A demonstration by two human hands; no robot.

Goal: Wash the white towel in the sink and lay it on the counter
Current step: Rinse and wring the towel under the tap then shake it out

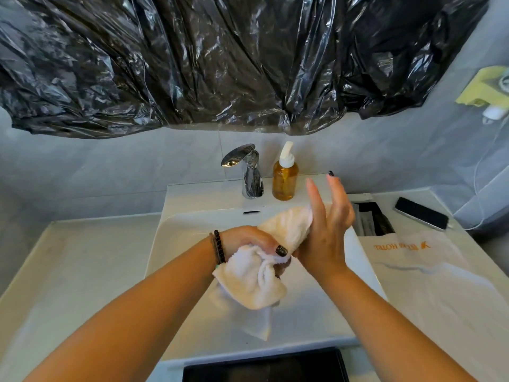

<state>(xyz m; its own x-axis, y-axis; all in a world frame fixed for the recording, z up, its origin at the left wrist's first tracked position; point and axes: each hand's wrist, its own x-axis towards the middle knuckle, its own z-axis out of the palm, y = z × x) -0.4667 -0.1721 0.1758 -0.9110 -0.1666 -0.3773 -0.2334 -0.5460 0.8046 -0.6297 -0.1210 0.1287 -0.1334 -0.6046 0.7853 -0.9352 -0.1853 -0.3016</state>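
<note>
Washing step, apparently a rub or wring. The left hand (248,241) grips the bunched towel (264,260) above the sink (192,230); the right hand (325,230), fingers straight, presses its palm against the towel's far end. Tap (248,172) shows no water. Next, probably, wring, then spread it on the surface (82,257). Soap bottle (285,175), phone (421,213) and hotel bag (429,271) right; black plastic (220,59) above.

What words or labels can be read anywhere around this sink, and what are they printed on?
"HOTEL": orange print, upside down from this view, on the white cloth lying on the counter right of the sink. A logo and a word stand before it, too blurred to read.
Soap bottle: no label legible.
Phone: dark screen, no text.
White towel: no print visible.
</note>
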